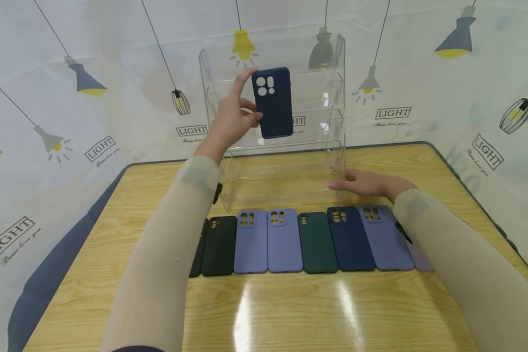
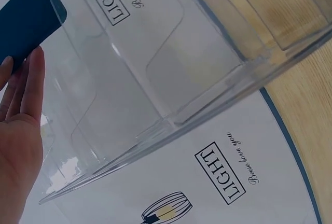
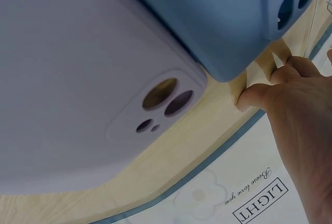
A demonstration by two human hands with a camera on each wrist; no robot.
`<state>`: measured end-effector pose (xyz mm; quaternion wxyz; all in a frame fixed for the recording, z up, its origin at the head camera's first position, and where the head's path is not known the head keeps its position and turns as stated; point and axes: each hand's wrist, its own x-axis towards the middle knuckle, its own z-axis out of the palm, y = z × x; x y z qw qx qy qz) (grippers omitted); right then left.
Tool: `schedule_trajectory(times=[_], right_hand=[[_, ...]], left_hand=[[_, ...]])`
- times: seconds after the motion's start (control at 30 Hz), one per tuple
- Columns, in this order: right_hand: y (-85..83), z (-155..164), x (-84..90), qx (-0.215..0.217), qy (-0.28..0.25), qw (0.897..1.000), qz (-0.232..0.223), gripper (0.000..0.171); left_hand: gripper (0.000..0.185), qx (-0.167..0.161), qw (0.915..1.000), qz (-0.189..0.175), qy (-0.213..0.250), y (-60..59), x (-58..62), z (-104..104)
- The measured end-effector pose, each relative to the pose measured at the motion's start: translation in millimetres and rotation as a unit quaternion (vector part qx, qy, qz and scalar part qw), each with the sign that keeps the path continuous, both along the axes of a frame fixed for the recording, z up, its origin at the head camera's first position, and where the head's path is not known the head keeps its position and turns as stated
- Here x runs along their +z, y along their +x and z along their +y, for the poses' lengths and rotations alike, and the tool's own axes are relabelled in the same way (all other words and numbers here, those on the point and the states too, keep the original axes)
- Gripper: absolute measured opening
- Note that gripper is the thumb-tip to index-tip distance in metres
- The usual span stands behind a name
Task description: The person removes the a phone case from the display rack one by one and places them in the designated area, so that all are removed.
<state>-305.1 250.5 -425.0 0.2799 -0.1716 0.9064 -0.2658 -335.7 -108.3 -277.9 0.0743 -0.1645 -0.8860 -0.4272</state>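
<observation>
Head view: seemingly empty clear rack (image 1: 334, 98), navy case (image 1: 273, 102) before it.

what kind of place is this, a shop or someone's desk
Most likely a staged tabletop set for sorting phone cases, not a real shop. A wooden table stands against a printed backdrop of lamps and "LIGHT" labels, with a clear acrylic rack and a row of phone cases laid out.

Navy phone case (image 1: 273, 102), upright, camera cutouts uppermost, before clear acrylic rack (image 1: 330, 161)
</observation>
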Motion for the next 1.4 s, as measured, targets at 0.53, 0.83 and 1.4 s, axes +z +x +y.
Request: schedule_trajectory(times=[0.53, 0.83, 1.4], right_hand=[[-1.4, -1, -3.2, 0.005, -0.007, 1.0, 0.003, 0.096], [-1.8, -2, -3.2, 0.006, -0.008, 1.0, 0.003, 0.095], [-1.1, -1, -3.9, 0.005, -0.004, 1.0, -0.001, 0.097]], left_hand=[[0.097, -0.011, 0.9948, -0.027, 0.097, 33.7, 15.1, -11], [0.099, -0.034, 0.9966, -0.027, 0.069, 57.7, 8.5, -31], [0.103, -0.037, 0.9944, -0.092, 0.037, 97.6, -32.2, -38]])
